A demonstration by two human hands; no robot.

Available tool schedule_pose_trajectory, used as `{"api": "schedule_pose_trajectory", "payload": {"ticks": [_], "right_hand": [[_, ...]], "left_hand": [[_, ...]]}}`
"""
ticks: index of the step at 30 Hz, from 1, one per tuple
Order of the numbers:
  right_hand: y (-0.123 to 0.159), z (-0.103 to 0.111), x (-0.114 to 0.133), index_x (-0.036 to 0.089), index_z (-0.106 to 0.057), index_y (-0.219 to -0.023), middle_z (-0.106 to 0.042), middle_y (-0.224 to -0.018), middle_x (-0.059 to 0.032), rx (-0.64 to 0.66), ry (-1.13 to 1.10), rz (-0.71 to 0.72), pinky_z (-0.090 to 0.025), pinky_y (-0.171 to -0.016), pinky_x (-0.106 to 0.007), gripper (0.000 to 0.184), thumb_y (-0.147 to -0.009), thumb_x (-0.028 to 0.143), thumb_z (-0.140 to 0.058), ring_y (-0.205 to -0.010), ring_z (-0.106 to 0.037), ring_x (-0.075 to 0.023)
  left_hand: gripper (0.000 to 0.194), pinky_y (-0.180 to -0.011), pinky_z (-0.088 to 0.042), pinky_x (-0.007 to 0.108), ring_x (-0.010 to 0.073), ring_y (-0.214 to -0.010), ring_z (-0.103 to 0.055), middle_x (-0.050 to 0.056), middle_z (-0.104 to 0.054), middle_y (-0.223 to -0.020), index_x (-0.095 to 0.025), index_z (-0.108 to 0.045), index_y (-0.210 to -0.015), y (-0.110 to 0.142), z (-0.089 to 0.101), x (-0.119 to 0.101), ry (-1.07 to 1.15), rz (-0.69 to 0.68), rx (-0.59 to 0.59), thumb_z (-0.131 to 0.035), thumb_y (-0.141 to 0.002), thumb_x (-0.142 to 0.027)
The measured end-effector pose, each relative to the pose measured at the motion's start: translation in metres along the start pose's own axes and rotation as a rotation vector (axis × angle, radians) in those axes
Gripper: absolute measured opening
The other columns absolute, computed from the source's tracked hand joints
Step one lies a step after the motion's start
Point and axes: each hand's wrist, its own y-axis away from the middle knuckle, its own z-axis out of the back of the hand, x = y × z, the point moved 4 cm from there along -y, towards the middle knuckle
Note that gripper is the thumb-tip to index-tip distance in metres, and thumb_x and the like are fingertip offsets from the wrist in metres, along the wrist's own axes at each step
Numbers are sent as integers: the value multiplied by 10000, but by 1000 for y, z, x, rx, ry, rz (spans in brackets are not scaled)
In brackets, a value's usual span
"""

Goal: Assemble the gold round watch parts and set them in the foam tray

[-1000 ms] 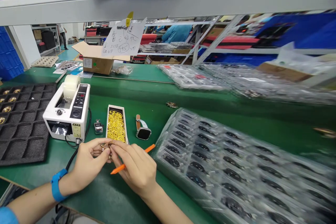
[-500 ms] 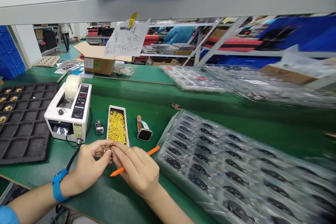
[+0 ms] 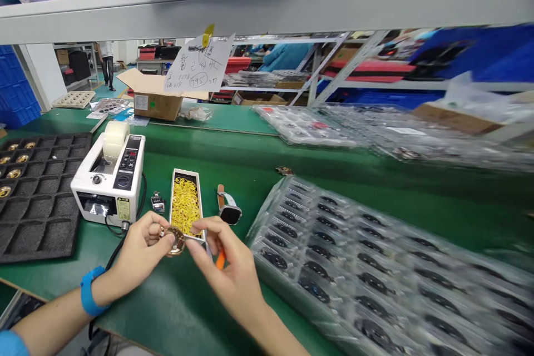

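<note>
My left hand pinches a small round gold-coloured watch case between thumb and fingers. Just right of it is my right hand, thumb and index finger apart, with an orange pointed stick held in the curled fingers. Most of the stick is hidden by the hand. The right index fingertip is over the near end of a narrow white box full of yellow rings. Whether that fingertip touches a ring I cannot tell. A smartwatch lies beyond my right hand.
Left of the box stand a tally counter and a white tape dispenser. A black foam tray with several gold parts lies far left. Stacked clear trays with black parts fill the right. A shelf beam crosses above.
My right hand has come away from the watch case, its thumb and index finger spreading toward the yellow rings. The orange stick has turned within it. My left hand keeps the case.
</note>
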Motion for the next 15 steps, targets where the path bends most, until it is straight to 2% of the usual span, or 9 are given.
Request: {"api": "schedule_pose_trajectory", "payload": {"ticks": [2,4,6,8,11,15], "right_hand": [[-3,2,-4,210,-537,-883,-581,-688,13,153,-82,-99,-410,-456,-208,125,-938,238,-429,-499,-493,-106],[-4,2,-3,215,-538,-854,-588,-696,12,326,-138,-102,-440,-513,-210,184,-957,230,-386,-558,-534,-114],[-4,0,-2,219,-524,-846,-599,-714,7,434,-155,-68,-457,-562,-219,186,-960,211,-377,-607,-556,-122],[-1,-3,-1,220,-505,-843,-605,-729,-3,465,-133,-38,-460,-584,-229,187,-960,188,-363,-633,-564,-130],[4,-8,0,222,-463,-786,-581,-683,3,438,-80,-5,-430,-541,-225,210,-958,181,-350,-583,-536,-127],[9,-12,-1,233,-352,-674,-499,-572,41,364,-145,-71,-375,-459,-205,308,-975,215,-293,-482,-466,-109]], "left_hand": [[262,-564,-458,188,83,-574,-562,-37,-587,-624,-156,-540,-730,-1,1,-3,12,20,25,-744,-687,-314],[299,-550,-461,194,94,-578,-583,-22,-596,-630,-146,-548,-722,-2,0,-4,19,62,64,-763,-658,-344],[335,-502,-460,203,115,-547,-604,-20,-595,-600,-151,-536,-745,-2,-2,-3,39,110,112,-757,-653,-386],[347,-429,-419,188,113,-477,-588,-33,-579,-557,-162,-511,-761,-2,-3,-1,37,131,144,-744,-661,-399],[317,-365,-318,149,64,-396,-506,-63,-538,-530,-169,-494,-746,-2,-4,-1,-12,107,134,-744,-659,-344],[301,-377,-294,150,40,-399,-455,-63,-521,-533,-159,-515,-707,-3,-4,-2,-39,92,122,-754,-647,-332]]}}
